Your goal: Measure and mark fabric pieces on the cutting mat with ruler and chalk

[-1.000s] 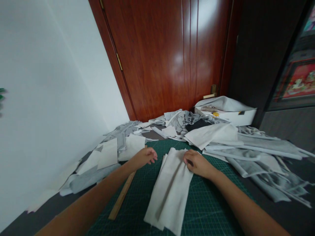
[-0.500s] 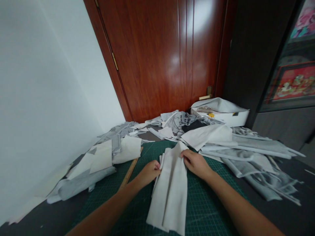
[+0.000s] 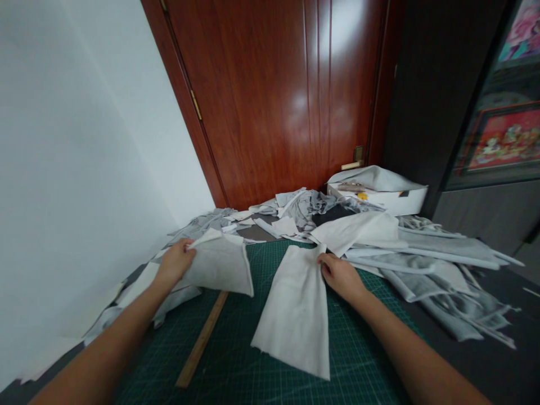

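My left hand [image 3: 177, 261] is closed on the edge of a pale fabric piece [image 3: 217, 263], which it holds over the left end of the cutting mat and the heap there. Its near corner hangs above a wooden ruler [image 3: 202, 340]. A second off-white fabric piece [image 3: 293, 315] is spread over the green cutting mat [image 3: 358, 354] at the centre. Its upper right corner is pinched by my right hand [image 3: 340, 274], with the thumb and fingers together.
Grey and cream fabric pieces [image 3: 422, 253] are heaped on the right, partly over the mat. More scraps [image 3: 291, 211] lie along the back, below a wooden door [image 3: 261, 101]. A white box [image 3: 400, 202] with cloth on top stands at the back right. A white wall [image 3: 105, 140] borders the left.
My left hand has moved left, away from the centre piece, and now holds a fabric piece. The centre piece has gone from folded to flatter and wider. More of the ruler shows.
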Action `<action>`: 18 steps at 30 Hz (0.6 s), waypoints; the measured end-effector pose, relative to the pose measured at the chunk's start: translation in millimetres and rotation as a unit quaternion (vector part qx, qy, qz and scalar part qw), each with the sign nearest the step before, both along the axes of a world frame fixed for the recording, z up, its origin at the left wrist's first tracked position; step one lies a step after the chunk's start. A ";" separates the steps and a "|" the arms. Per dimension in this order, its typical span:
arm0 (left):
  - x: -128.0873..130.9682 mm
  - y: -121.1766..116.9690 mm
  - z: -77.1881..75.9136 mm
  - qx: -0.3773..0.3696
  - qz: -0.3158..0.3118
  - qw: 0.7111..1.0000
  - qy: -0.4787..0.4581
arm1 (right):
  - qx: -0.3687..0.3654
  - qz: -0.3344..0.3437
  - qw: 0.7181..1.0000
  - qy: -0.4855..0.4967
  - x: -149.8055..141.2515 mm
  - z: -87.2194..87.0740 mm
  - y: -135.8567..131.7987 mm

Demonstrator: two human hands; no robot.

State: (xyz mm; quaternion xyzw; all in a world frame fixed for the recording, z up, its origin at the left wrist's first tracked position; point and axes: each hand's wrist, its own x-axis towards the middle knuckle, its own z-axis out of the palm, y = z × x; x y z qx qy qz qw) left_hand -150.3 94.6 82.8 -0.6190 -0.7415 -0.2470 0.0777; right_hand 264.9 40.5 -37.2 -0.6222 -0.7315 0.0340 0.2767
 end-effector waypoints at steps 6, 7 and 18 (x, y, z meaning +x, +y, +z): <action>-34.7 1.8 -8.9 0.093 0.032 0.990 0.100 | -0.068 -0.094 0.992 -0.042 -3.6 -2.8 4.0; -27.5 0.0 -21.4 0.077 -0.008 0.991 0.111 | -0.070 -0.094 0.992 -0.048 -3.2 -4.2 5.3; 27.7 -3.1 -124.3 -0.144 -0.151 0.957 0.204 | -0.089 0.031 0.963 0.254 -22.9 -12.3 9.9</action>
